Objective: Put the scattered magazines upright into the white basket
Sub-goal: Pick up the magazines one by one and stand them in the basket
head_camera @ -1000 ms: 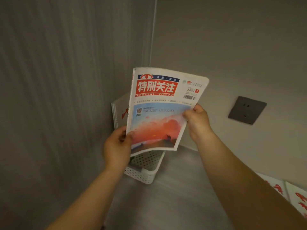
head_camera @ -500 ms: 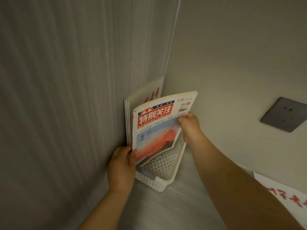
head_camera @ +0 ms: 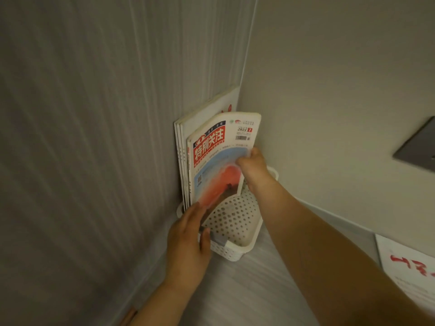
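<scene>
A magazine with a red title block and a red-orange cover picture [head_camera: 211, 161] stands upright in the white perforated basket [head_camera: 237, 251] in the corner of the surface. My right hand [head_camera: 253, 164] grips its right edge about halfway up. My left hand [head_camera: 188, 238] lies flat with straight fingers against the magazine's lower left corner and the basket's near end. Behind it, several white magazines [head_camera: 204, 111] stand upright against the left wall, also in the basket.
Striped wall panel on the left, plain wall behind. A dark socket plate [head_camera: 416, 147] sits on the back wall at right. Another white magazine with red brush writing [head_camera: 404, 264] lies flat on the grey surface at the right edge.
The magazine went from held up in the air down into the basket and now stands nearly upright. My left hand let go of its edge and flattened against it.
</scene>
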The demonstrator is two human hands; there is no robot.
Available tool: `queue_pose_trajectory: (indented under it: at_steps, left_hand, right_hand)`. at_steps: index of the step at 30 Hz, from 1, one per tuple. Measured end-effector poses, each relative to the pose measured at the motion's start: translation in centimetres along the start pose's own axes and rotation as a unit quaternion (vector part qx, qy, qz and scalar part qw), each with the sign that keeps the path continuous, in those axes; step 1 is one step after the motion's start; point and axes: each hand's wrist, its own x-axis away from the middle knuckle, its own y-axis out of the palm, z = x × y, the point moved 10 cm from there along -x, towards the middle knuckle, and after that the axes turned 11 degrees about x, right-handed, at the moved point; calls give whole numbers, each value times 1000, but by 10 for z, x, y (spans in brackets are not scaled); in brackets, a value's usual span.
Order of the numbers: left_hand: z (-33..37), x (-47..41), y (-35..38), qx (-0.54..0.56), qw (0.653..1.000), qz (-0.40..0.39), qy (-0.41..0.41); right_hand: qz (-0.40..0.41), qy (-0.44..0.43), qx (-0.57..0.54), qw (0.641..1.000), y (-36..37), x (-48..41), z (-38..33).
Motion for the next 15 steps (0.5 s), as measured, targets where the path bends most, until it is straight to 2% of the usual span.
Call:
queue_pose_trajectory:
  at_steps: [4, 7, 9, 12, 15]
  left_hand:
    - [-5, -1, 0, -36, 999, 1, -8]
    - [-4, 0, 1, -29, 1000, 7, 0]
    - [-5, 0, 1, -19, 1000, 9, 11]
    - [-10, 0, 3, -1, 1000, 1, 7]
    - [-11, 3, 2, 15, 1000, 3, 7]
  right_hand:
    - [-10, -19, -9, 1000, 11, 3, -7]
    - [-13, 4, -41, 999, 20, 6, -5]
    - [-48, -13, -54, 997, 33, 11, -10]
    - [-96, -59, -13, 994, 52, 21, -22]
    - [-122, -62, -2, 991, 59, 29, -19]
